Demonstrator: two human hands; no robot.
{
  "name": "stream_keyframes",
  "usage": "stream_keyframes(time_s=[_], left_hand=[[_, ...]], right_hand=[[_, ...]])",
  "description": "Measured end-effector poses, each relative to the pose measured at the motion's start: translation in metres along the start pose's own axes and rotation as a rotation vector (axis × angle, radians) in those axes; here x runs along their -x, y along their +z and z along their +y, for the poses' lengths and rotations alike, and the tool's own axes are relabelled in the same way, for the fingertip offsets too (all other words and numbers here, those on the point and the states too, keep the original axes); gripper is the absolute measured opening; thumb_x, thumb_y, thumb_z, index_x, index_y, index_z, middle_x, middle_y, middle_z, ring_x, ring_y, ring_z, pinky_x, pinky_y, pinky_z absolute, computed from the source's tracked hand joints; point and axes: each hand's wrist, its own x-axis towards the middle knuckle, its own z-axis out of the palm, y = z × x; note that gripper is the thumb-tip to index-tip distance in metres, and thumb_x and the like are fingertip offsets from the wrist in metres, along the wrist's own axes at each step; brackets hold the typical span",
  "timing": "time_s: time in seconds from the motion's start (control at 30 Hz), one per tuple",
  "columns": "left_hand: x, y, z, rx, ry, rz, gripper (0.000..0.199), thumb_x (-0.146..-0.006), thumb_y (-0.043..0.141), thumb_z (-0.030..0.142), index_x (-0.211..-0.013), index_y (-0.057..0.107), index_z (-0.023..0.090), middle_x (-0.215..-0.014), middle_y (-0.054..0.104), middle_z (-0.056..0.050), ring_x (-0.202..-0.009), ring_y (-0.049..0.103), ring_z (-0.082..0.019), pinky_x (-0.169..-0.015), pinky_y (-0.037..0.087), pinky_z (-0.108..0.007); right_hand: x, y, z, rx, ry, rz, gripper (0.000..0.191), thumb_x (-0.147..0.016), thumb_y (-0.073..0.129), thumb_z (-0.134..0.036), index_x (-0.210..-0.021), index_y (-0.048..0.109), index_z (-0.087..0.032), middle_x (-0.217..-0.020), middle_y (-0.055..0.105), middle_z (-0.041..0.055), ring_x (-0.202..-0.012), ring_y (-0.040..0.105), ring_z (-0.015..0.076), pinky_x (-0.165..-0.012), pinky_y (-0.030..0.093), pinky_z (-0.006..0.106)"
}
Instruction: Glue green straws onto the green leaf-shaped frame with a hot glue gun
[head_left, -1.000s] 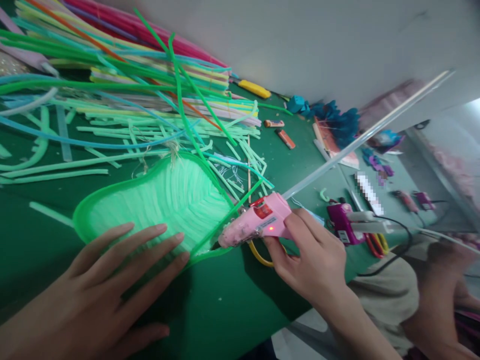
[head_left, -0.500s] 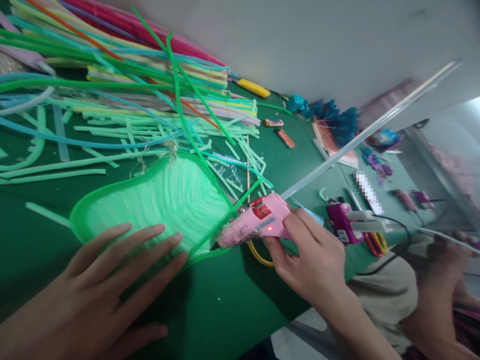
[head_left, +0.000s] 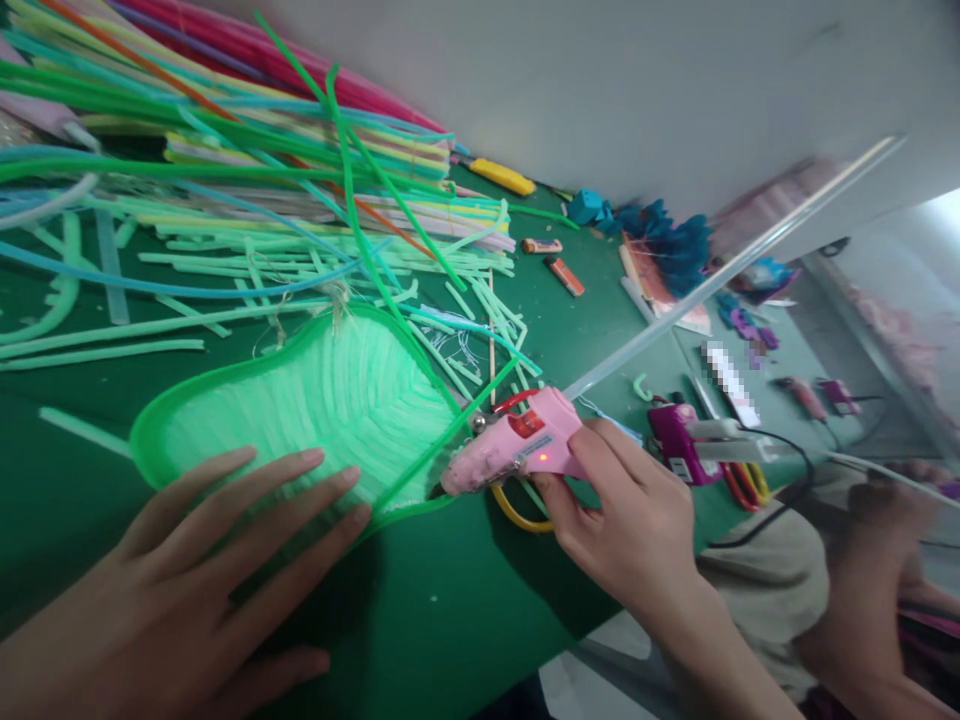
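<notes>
A light green leaf shape (head_left: 300, 400), made of pipe cleaners with a darker green edge, lies on the table. My left hand (head_left: 202, 570) rests with fingers spread on its near side. My right hand (head_left: 622, 510) grips a pink hot glue gun (head_left: 517, 445) with a lit orange light. A long clear glue stick (head_left: 735, 265) sticks out of its back end. The nozzle is at the leaf's right corner, near the darker edging. One loose green strip (head_left: 450, 430) of that edging runs up and right across the leaf, passing behind the gun.
Bundles of coloured pipe cleaners (head_left: 300, 150) and cut pieces spread along the back left. Scissors (head_left: 517, 510) lie partly under the gun. A yellow cutter (head_left: 502, 177), an orange lighter (head_left: 565, 277) and a purple power bank (head_left: 679, 440) are farther off. Another person (head_left: 862, 590) sits at right.
The glue gun's nozzle has shifted slightly right relative to the leaf. My left hand keeps its place on the leaf, and the whole view has drifted a little.
</notes>
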Motion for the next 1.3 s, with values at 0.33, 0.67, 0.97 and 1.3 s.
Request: stream_keyframes(time_s=[0.33,0.67,0.97,1.3], left_hand=[[0.000,0.001,0.000,-0.004,0.011,0.012,0.088,-0.098,0.055,0.075,-0.172,0.024,0.039,-0.157,0.064,0.003,-0.148,0.053,-0.030,-0.138,0.012,-0.045],[0.001,-0.001,-0.002,-0.015,0.022,-0.010,0.091,-0.096,0.057,0.075,-0.172,0.023,0.039,-0.154,0.066,0.004,-0.153,0.046,-0.026,-0.139,0.009,-0.042],[0.000,-0.001,-0.001,0.001,0.008,0.001,0.088,-0.097,0.055,0.074,-0.172,0.022,0.040,-0.156,0.065,0.005,-0.147,0.053,-0.030,-0.138,0.010,-0.043],[0.000,0.004,0.000,0.019,0.000,0.055,0.085,-0.098,0.054,0.075,-0.171,0.027,0.040,-0.157,0.064,0.006,-0.150,0.047,-0.025,-0.138,0.010,-0.041]], right_hand=[[0.001,-0.004,0.005,0.033,-0.015,-0.029,0.015,-0.093,0.063,-0.009,-0.096,0.056,-0.022,-0.079,0.066,0.0018,-0.066,0.061,0.0184,-0.059,0.048,0.029],[0.001,-0.008,0.010,0.064,-0.028,-0.053,0.010,-0.096,0.060,-0.012,-0.100,0.059,-0.022,-0.085,0.071,0.0045,-0.074,0.069,0.0200,-0.060,0.050,0.030],[0.000,-0.011,0.013,0.100,-0.033,-0.060,0.011,-0.095,0.060,-0.011,-0.097,0.059,-0.022,-0.081,0.068,0.0027,-0.070,0.066,0.0193,-0.060,0.051,0.029],[-0.001,-0.015,0.016,0.122,-0.035,-0.041,0.020,-0.090,0.060,-0.006,-0.101,0.060,-0.024,-0.082,0.068,0.0008,-0.069,0.066,0.0189,-0.061,0.051,0.029]])
